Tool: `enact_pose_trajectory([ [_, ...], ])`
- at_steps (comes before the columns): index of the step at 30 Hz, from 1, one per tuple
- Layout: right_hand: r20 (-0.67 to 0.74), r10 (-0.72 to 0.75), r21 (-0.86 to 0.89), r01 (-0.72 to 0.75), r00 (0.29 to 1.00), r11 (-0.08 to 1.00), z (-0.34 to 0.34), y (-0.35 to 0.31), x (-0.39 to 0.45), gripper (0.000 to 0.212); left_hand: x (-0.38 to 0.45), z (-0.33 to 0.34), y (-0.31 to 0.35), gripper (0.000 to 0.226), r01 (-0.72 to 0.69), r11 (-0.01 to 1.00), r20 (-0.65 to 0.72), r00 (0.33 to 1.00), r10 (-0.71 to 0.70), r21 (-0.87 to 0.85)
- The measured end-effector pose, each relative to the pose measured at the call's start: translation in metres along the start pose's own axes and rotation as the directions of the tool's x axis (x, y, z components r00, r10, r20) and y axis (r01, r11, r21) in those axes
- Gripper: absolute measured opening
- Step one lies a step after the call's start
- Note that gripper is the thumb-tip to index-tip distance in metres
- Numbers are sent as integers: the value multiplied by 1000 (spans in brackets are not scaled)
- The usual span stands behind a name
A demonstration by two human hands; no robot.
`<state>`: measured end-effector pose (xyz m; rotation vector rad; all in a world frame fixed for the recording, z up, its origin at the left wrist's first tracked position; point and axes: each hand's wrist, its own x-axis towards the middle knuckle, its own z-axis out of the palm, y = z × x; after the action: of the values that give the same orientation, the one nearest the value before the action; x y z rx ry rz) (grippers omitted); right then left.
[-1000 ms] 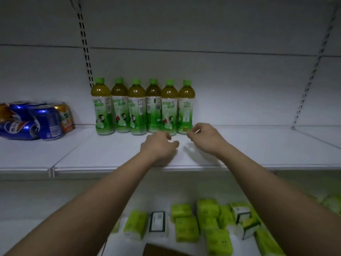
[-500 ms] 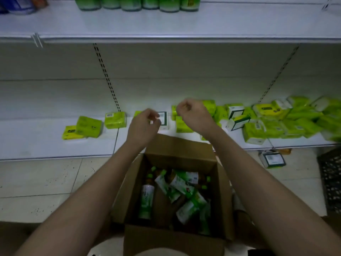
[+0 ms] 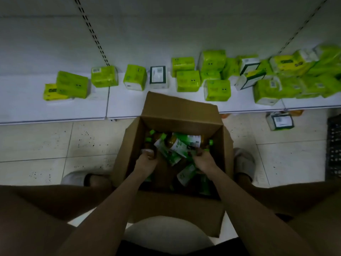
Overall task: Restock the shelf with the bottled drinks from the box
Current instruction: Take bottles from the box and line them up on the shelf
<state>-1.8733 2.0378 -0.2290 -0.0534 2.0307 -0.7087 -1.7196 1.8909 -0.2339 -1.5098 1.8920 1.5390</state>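
On the tiled floor (image 3: 55, 145), between the person's feet, stands an open cardboard box (image 3: 177, 111) holding a jumble of green-labelled bottled drinks (image 3: 177, 146) lying at angles. At the box's left inner side, the left hand (image 3: 146, 161) has its fingers curled round the top of a dark bottle (image 3: 148, 145). Toward the right, the right hand (image 3: 203, 159) is closed among the bottles, though what exactly it grips is too dim to tell. Beyond the box, the low white shelf (image 3: 55, 109) carries scattered green packets (image 3: 72, 85) from left to right. A further packet (image 3: 280, 122) lies on the floor at right.
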Motion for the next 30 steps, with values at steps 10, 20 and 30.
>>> enact_pose_trajectory([
  [10,-349,114,-99,-158,930,983,28,61,40,58,59,49,30,37,152,906,14,987,-160,-395],
  [20,338,-346,-862,436,875,260,51,56,65,54,131,82,55,107,301,821,-101,913,-394,-485],
  [30,421,-309,-897,441,853,-5,41,64,77,57,125,83,47,96,231,844,-150,928,-340,-485],
])
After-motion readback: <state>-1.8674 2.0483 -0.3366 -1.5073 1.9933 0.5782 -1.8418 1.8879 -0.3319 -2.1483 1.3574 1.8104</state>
